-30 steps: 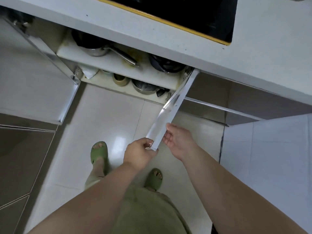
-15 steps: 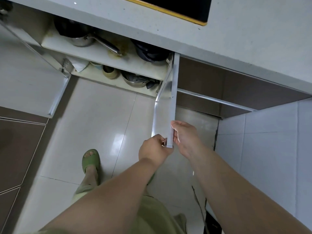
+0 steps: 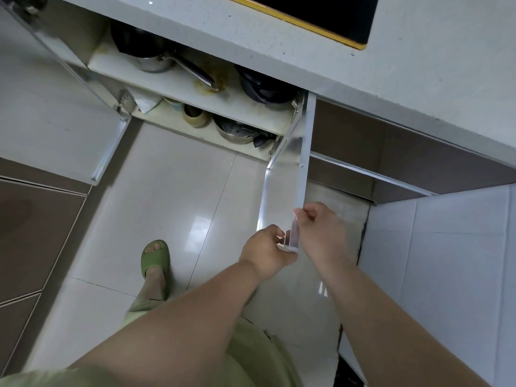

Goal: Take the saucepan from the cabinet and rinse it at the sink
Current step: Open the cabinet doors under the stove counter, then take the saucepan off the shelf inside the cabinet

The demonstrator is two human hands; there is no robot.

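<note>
A steel saucepan [image 3: 152, 61] with a long handle [image 3: 195, 72] sits on the upper shelf of the open cabinet, under the counter. The right cabinet door [image 3: 290, 174] stands swung out towards me. My left hand [image 3: 265, 251] grips the door's near lower corner from the left. My right hand [image 3: 321, 229] holds the same edge from the right, fingers curled on it. Both hands are well below and to the right of the saucepan.
The left cabinet door [image 3: 55, 121] hangs wide open. Dark stacked pans [image 3: 265, 85] sit right of the saucepan; a steel pot [image 3: 237, 132] and a small bowl [image 3: 195, 117] are on the lower shelf. A black hob [image 3: 321, 15] is set in the white counter. My foot [image 3: 155, 258] stands on glossy tiles.
The right cabinet door has swung further open to the right with both hands on its edge. The view has shifted, so the shelves look closer.
</note>
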